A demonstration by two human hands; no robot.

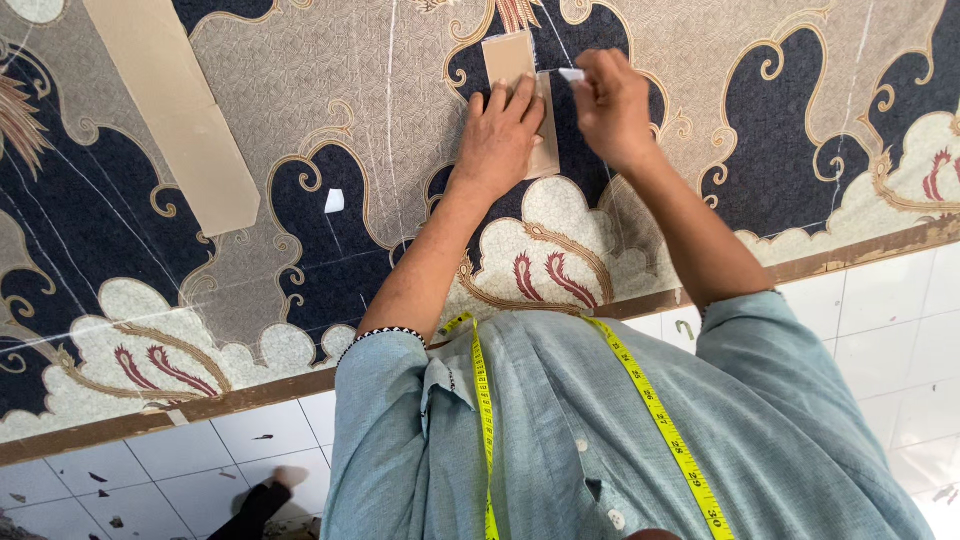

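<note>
A patterned fabric (pixel 330 110) in navy, beige and gold lies spread over a work table. My left hand (pixel 497 135) presses flat on a small tan paper pattern piece (pixel 508 58) laid on the fabric. My right hand (pixel 612 105) pinches a small white piece of tailor's chalk (pixel 571 74) at the pattern piece's right edge. White chalk lines run across the cloth.
A long tan pattern strip (pixel 175 105) lies on the fabric at upper left, and a small white chalk piece (pixel 334 201) sits mid-cloth. A yellow measuring tape (pixel 655 410) hangs around my neck. The wooden table edge (pixel 200 408) borders white floor tiles (pixel 880 300).
</note>
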